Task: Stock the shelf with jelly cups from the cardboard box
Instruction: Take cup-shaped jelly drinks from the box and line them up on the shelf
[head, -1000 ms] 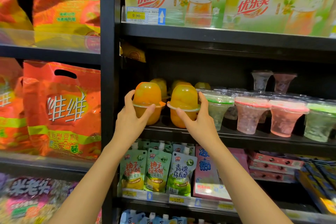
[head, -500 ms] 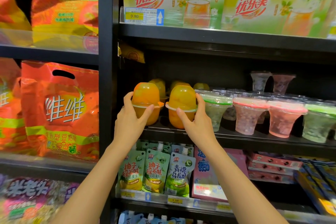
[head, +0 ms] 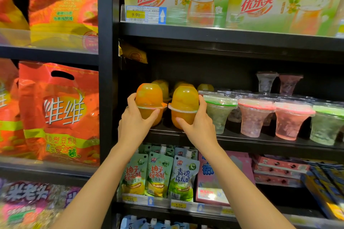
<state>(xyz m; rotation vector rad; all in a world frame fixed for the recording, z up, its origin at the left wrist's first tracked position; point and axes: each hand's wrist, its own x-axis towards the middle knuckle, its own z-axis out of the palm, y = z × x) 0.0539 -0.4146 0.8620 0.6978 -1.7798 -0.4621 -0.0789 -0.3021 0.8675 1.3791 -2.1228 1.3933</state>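
Observation:
Two orange jelly cups with domed lids stand at the front left of the middle black shelf [head: 242, 140]. My left hand [head: 135, 122] grips the left orange jelly cup [head: 149, 98] from below and beside. My right hand [head: 198, 125] grips the right orange jelly cup [head: 185, 100], thumb under it and fingers along its right side. More orange cups [head: 163, 85] stand in rows behind them. The cardboard box is out of view.
Clear flared cups with green [head: 219, 111] and pink [head: 254, 117] lids fill the shelf to the right. Yellow-green drink packs [head: 186, 0] sit on the shelf above. Pouch jellies [head: 158, 174] hang below. Orange bags [head: 59, 111] fill the left bay behind a black upright [head: 105, 61].
Both hands have stayed on their cups, easing them slightly further onto the shelf. The view has drifted a little.

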